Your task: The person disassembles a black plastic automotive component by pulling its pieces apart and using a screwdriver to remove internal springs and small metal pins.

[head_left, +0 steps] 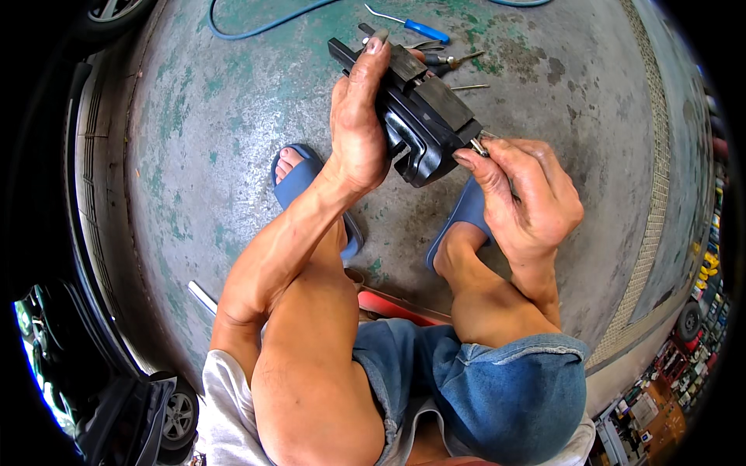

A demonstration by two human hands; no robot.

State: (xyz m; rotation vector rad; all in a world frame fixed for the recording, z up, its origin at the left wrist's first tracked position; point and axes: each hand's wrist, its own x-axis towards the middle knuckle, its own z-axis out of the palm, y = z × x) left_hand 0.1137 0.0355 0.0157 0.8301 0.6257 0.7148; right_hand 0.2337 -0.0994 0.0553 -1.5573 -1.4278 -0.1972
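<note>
A glossy black brake caliper (pixel 423 159) is held up above the floor, tilted down toward the right. Two dark grey brake pads (pixel 449 102) sit along its upper side. My left hand (pixel 361 128) wraps round the caliper's left end, its thumb lying over the top edge. At the lower right end, my right hand (pixel 532 190) pinches a small shiny metal pin (pixel 479 147) between thumb and forefinger. The pin's tip meets the caliper; how deep it sits cannot be made out.
Beyond the caliper lie a blue-handled hook tool (pixel 426 31), a dark tool with a metal tip (pixel 458 60) and a thin metal rod (pixel 471 87). A blue hose (pixel 256 36) curves behind. A silver bar (pixel 203 297) lies left. A drain grate (pixel 649 210) runs along the right.
</note>
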